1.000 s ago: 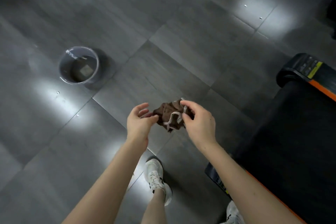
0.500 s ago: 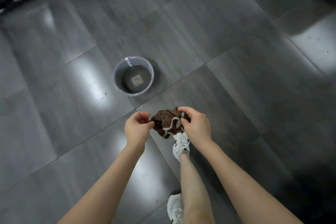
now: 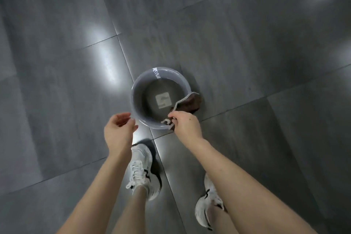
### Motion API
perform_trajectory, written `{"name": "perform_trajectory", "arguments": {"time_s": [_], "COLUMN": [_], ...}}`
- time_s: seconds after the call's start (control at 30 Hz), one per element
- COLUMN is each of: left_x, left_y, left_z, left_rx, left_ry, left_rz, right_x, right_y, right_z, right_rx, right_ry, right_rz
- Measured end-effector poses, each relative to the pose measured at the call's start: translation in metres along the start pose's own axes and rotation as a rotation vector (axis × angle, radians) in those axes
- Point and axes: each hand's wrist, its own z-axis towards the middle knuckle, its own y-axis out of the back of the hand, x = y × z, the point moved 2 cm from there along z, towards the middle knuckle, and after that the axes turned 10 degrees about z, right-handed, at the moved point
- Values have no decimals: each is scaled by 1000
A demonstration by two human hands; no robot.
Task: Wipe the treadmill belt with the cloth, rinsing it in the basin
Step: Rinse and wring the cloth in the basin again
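Nearest the viewer, two white shoes with black marks stand on the floor (image 3: 247, 43): the left shoe (image 3: 141, 169) just short of a tile joint, the right shoe (image 3: 206, 207) partly hidden behind the right forearm. Both bare forearms reach forward and down. The left hand (image 3: 118, 131) hangs at the near left side of the basin (image 3: 138, 100). Its grip is slack, the fingers loosely curled and the palm turned inward, and it holds nothing. The fingertips overlap the basin rim from this viewpoint; contact with the rim cannot be confirmed. The right hand (image 3: 187, 126) is over the near right part of the basin, its grip closed in a pinch on the near edge of the cloth (image 3: 190, 103). The cloth is brown with a pale border. From the pinch point it extends away from the fingers, forward and to the right, and crosses the right rim of the basin, so that its far end is beyond that rim. Whether the cloth rests on the rim or hangs above it cannot be determined. The basin is round and grey and stands on the floor directly ahead of the feet. A pale square label shows on its bottom and a white strip on its far inner wall. Beyond it, large dark grey tiles carry bright reflections.
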Motion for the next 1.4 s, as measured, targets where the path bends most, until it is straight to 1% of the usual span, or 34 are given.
{"name": "perform_trajectory", "arguments": {"time_s": [0.07,0.2,0.23,0.27,0.3,0.33,0.37,0.4,0.47,0.5,0.53,0.6,0.67,0.73,0.77,0.8,0.87,0.9,0.93,1.0,1.03,1.07,1.1,1.13,1.17,1.2,1.27,1.33,1.4], "left_x": [10,35,43,51,57,63,68,72,77,79,80,81,77,70,66,63,59,59,60,64,66,69,71,73,76,78,84,89,94], "left_y": [-10,-35,-42,-49,-57,-65,-73,-82,-100,-108,-116,-131,-141,-148,-150,-152,-157,-159,-161,-165,-167,-168,-170,-171,-172,-172,-173,-174,-175], "left_z": [38,106,122,138,152,166,179,190,209,217,224,234,239,242,243,245,247,248,249,251,251,251,249,245,241,237,233,233,233], "left_rx": [2,95,114,124,130,132,131,128,119,119,123,141,149,152,160,171,191,199,209,248,282,336,404,483,562,635,761,849,882], "left_ry": [0,-124,-154,-183,-208,-229,-246,-267,-325,-360,-396,-475,-597,-703,-715,-701,-639,-613,-589,-533,-500,-458,-398,-310,-194,-74,124,244,299], "left_rz": [-2,118,164,209,248,278,300,319,345,350,350,349,378,390,379,355,292,273,264,255,262,279,302,320,333,335,268,135,-8], "right_x": [-11,-43,-51,-58,-66,-75,-85,-96,-114,-123,-128,-133,-136,-137,-136,-134,-133,-137,-139,-142,-144,-149,-149,-148,-146,-142,-126,-110,-98], "right_y": [-14,-38,-45,-52,-60,-67,-74,-78,-86,-94,-105,-123,-126,-118,-114,-116,-121,-120,-116,-110,-110,-116,-120,-124,-126,-127,-126,-127,-131], "right_z": [37,106,122,137,151,165,179,194,218,227,235,246,257,267,269,268,263,261,262,263,263,265,263,261,257,250,231,211,197], "right_rx": [-2,-145,-145,-111,-68,-40,-34,-46,-57,-34,17,125,162,54,-31,-97,-124,-96,-90,-101,-134,-156,-163,-161,-161,-172,-202,-241,-301], "right_ry": [-13,-10,-1,11,41,81,110,109,8,-24,-8,130,264,237,220,254,376,394,336,92,3,-59,-89,-87,-56,-13,75,191,266], "right_rz": [-9,94,90,56,-39,-193,-348,-452,-489,-503,-584,-776,-859,-880,-878,-900,-936,-923,-881,-798,-695,-495,-221,50,260,402,607,679,588]}}
